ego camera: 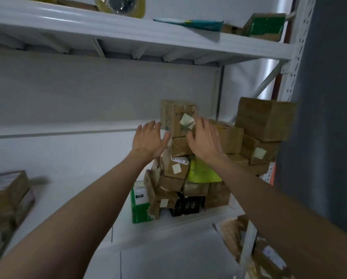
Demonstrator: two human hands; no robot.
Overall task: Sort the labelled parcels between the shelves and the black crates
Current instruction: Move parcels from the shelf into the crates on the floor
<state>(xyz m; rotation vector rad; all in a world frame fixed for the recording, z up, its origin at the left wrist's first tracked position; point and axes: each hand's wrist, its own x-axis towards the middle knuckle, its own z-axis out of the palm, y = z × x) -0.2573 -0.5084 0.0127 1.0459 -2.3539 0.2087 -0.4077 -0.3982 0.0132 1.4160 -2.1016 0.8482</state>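
We reach both arms toward the top cardboard parcel [178, 117] on the stack on the white shelf [88, 178]. Our left hand [149, 140] is spread open just left of it; our right hand [205, 137] is open in front, fingers straight, gripping nothing.

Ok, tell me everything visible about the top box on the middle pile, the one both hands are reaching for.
The top box is small, brown cardboard, worn and scuffed, with a pale label peeling at a tilt on its front. It sits upright on another box, topping the pile on the white shelf. The left hand and right hand are open beside it; contact is unclear.
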